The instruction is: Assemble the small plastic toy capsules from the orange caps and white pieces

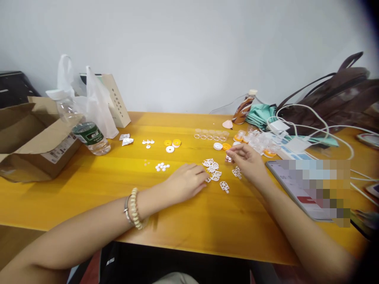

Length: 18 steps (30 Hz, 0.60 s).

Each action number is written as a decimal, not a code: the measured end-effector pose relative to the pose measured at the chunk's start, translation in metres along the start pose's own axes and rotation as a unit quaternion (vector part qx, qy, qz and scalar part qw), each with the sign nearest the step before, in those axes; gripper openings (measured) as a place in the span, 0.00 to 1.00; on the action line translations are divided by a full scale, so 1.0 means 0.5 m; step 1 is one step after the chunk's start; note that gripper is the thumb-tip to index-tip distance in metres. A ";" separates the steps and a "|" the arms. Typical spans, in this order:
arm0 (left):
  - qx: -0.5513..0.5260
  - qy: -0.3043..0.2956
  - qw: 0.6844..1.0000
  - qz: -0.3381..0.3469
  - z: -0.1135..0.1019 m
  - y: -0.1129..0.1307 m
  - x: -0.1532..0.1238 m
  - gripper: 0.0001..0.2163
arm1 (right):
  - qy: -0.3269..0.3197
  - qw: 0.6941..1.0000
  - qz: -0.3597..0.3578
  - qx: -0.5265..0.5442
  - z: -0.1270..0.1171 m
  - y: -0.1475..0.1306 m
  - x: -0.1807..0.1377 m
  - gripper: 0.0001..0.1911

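My right hand (247,161) is closed in a pinch on a small white openwork plastic piece (228,158), held just above the table. My left hand (188,182) lies palm down with its fingers loosely stretched. Its fingertips reach the edge of a loose pile of similar white openwork pieces (211,165), and whether they touch one is hard to see. One such piece (224,187) lies apart in front of the pile. A few more pieces (236,172) rest below my right hand. Behind the pile are a white round cap (218,146) and an orange ring (226,146).
Clear round cups (210,135) stand in a row at the back. Small white discs (162,167), white stemmed parts (148,142) and orange rings (176,142) lie left. A water bottle (91,136) and carton (53,157) flank them. A tablet (284,177), cables and power strip (291,154) lie right.
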<state>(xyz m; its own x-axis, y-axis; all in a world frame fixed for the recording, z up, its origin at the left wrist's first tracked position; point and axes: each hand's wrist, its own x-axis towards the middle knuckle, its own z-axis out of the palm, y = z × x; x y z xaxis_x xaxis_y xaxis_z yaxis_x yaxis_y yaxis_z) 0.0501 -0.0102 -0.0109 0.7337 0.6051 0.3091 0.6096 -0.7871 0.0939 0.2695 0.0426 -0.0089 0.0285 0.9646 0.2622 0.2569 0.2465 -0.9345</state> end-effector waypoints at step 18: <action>-0.298 0.111 0.925 -0.208 -0.065 -0.054 -0.080 0.04 | -0.235 0.955 0.102 0.148 0.085 -0.044 -0.090 0.18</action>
<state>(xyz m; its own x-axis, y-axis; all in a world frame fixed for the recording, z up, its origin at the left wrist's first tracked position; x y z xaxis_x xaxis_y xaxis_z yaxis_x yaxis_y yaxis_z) -0.0056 -0.0169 0.0047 0.3522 0.8835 0.3088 0.5036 -0.4570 0.7332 0.2214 -0.0024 -0.0105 -0.4051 0.9143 -0.0044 0.0059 -0.0022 -1.0000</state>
